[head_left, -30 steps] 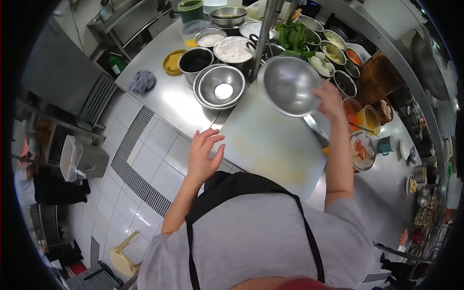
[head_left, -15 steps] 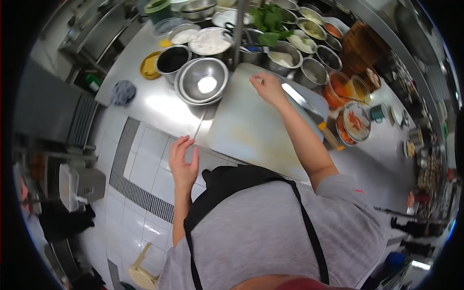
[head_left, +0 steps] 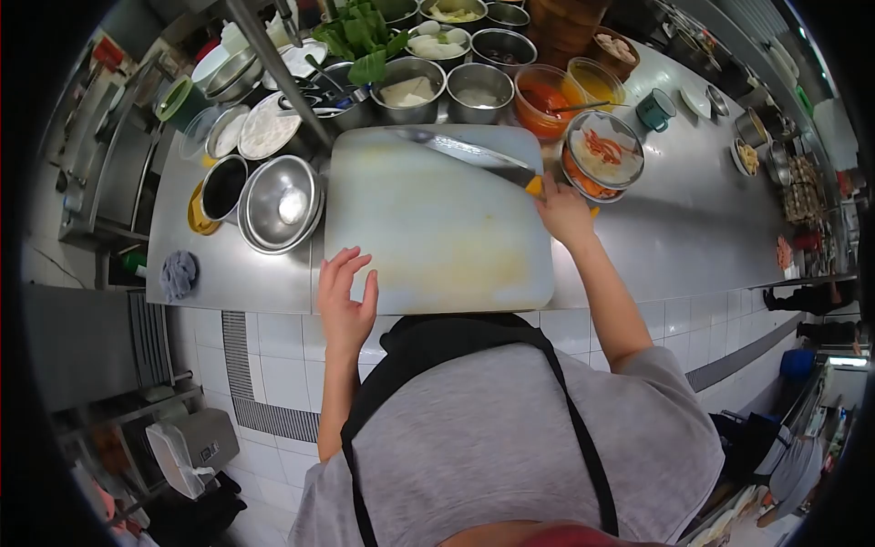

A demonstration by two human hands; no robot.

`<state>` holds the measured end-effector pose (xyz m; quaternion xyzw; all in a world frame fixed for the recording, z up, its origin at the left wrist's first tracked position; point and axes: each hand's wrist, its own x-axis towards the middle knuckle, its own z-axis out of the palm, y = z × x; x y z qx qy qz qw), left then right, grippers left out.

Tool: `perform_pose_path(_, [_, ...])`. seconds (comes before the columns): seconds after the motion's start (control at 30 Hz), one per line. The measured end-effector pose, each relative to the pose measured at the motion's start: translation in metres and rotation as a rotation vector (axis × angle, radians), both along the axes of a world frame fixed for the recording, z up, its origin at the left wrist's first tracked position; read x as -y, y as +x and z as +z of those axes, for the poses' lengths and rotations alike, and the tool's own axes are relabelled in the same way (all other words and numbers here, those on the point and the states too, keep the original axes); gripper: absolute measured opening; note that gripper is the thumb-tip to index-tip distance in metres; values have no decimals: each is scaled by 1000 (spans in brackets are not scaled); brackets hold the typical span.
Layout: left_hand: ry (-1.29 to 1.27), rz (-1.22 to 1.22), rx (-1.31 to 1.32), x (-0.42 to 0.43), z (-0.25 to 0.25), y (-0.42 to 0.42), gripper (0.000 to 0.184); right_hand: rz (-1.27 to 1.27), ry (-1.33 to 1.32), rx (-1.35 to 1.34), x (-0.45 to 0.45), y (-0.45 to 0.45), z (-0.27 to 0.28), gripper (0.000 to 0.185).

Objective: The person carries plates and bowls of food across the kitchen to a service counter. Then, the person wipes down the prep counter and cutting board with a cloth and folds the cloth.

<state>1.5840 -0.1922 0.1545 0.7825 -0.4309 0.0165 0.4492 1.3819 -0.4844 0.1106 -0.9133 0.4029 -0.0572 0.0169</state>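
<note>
A white cutting board point(head_left: 428, 219) lies on the steel table in front of me. Along its far edge rests a knife point(head_left: 469, 150), its blade pointing left and its yellow handle at the right. My right hand point(head_left: 565, 211) is closed round that yellow handle at the board's right edge. Over the board's near left corner, my left hand point(head_left: 348, 292) is raised with fingers apart and holds nothing. Steel bowls point(head_left: 281, 202), one inside another, stand left of the board. To the right of the knife handle is a bowl with orange strips point(head_left: 603, 155).
Pots and bowls of ingredients line the back, among them leafy greens point(head_left: 355, 41) and a tub of orange liquid point(head_left: 538, 100). A metal post point(head_left: 278, 68) rises at the back left. A grey cloth point(head_left: 179, 273) and a green mug point(head_left: 654, 109) are on the table point(head_left: 711, 219).
My right hand has let go of a steel bowl, moved across the board and taken hold of the knife handle. The view has turned right. My left hand stays raised and open.
</note>
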Motion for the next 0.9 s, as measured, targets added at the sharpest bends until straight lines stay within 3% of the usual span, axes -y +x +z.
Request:
perform_pose_path(0.1, [2,-41,29,20,-2,-11,20,92,-91,112,5,-24,-10,37])
perform_pose_path(0.17, [4,-86,82,27,-6,-15,20,138,94,127,-3,-32,-3,36])
perform_pose_path(0.37, [38,215,123,-18,-14,22,19,166,252,214,-45,-57,3,30])
perform_pose_path(0.4, [24,323,219,-34,-18,40,20,144,273,228,-51,-56,3,29])
perform_pose_path(0.47, [28,507,46,-68,-19,88,21,176,269,287,-58,-52,1,29])
perform_pose_path(0.57, [80,682,108,-130,-25,182,25,107,251,314,-73,-41,0,29])
perform_pose_path(0.67, [174,716,142,-187,-36,275,36,-3,201,287,-94,-30,1,28])
perform_pose_path(0.73, [333,894,-2,-206,-42,333,60,-83,166,300,-117,-21,7,28])
perform_pose_path(0.77, [314,862,17,-212,-40,358,60,-145,169,279,-131,-14,12,29])
perform_pose_path(0.83, [349,860,-229,-218,-45,398,78,-251,156,270,-158,-5,16,29])
perform_pose_path(0.9, [503,802,-205,-220,-64,430,78,-315,191,304,-184,-3,11,29])
